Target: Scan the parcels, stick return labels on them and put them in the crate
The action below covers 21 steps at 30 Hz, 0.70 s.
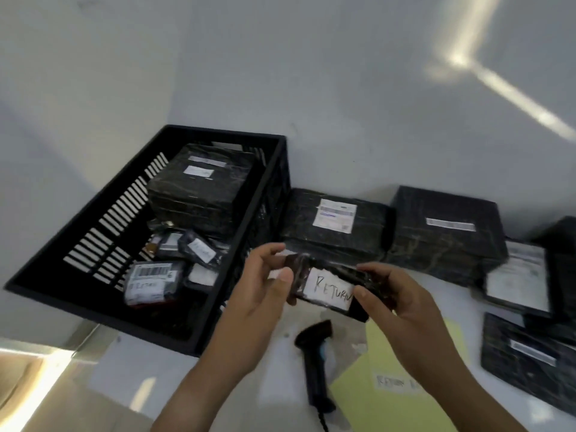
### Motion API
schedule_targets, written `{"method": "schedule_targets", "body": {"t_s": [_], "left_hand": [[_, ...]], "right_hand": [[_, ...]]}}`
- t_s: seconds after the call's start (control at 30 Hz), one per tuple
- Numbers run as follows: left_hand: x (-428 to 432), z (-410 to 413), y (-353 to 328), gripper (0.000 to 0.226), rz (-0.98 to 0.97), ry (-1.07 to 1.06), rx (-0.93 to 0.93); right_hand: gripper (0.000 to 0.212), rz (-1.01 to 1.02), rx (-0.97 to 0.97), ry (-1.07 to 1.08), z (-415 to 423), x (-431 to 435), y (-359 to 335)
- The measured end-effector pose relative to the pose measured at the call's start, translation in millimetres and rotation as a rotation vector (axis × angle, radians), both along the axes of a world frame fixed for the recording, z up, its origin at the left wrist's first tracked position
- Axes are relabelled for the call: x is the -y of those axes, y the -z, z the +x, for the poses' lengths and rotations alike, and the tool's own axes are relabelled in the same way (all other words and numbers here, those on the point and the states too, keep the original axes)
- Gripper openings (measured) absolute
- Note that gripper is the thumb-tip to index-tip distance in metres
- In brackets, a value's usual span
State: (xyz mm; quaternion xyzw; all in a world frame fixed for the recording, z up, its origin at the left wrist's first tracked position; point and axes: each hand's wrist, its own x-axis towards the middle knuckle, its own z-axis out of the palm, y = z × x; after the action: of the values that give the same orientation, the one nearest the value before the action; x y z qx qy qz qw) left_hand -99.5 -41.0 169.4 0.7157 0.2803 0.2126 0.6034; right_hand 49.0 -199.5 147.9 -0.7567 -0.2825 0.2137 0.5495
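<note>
**black-wrapped parcel, labelled, held in both hands beside the crate**

the small parcel [299, 266], wrapped in glossy black film, is up off the table [140, 369] between the two hands. it sits just right of the crate's near corner and above the scanner [314, 363]. a white return label [332, 288], handwritten "return", lies on its upper face.

the left hand [265, 294] grasps the parcel's left end, thumb on top and fingers curled behind it. the right hand [392, 294] grasps the right end, with the thumb at the label's right edge and the fingers curled over the far side.

the black slatted crate [109, 226] sits at the left of the white table, against the wall. inside it a large parcel [202, 188] lies at the far end, with a white strip and a small white label on top. a heap of small parcels [152, 282] lies at the near end, one with a barcode facing up.

right of the crate, two big black parcels stand side by side along the wall. the first [336, 241] is just beside the crate and bears a printed label; the second [448, 251] bears a white strip. flat parcels [530, 363] lie at the right edge, blurred.

the black handheld scanner lies on the table below the hands, beside a pale yellow sheet [389, 410]. the sheet carries a white slip whose writing is too blurred to read.
</note>
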Motion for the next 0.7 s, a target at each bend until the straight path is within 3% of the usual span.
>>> {"method": "schedule_targets", "body": {"t_s": [0.1, 0.2, 0.27, 0.37, 0.47, 0.7], "left_hand": [[-63.1, -43.0, -17.0, 0.044, 0.196, -0.051, 0.000], [-141.5, -91.0, -20.5, 0.038, 0.500, -0.167, -0.114], [-202.2, -122.6, -12.3, 0.036, 0.706, -0.228, -0.235], [-293.1, -163.9, 11.1, 0.059, 0.924, -0.236, -0.556], [-339.1, -185.3, 33.5, 0.082, 0.902, -0.165, -0.770], [-347.8, -193.1, 58.8, 0.082, 0.916, -0.106, -0.714]], "right_hand": [[0.027, 0.052, -0.062, -0.024, -13.4, -52.1, -4.5], [0.015, 0.048, -0.006, -0.063, -30.3, -112.6, -15.3], [0.013, 0.019, 0.070, -0.104, -42.0, -154.9, -24.6], [0.008, -0.087, 0.203, -0.211, -60.5, -220.5, -32.5], [0.004, -0.252, 0.307, -0.356, -75.8, -281.1, -26.3], [0.020, -0.548, 0.471, -0.513, -92.0, -376.9, 45.6]]}}
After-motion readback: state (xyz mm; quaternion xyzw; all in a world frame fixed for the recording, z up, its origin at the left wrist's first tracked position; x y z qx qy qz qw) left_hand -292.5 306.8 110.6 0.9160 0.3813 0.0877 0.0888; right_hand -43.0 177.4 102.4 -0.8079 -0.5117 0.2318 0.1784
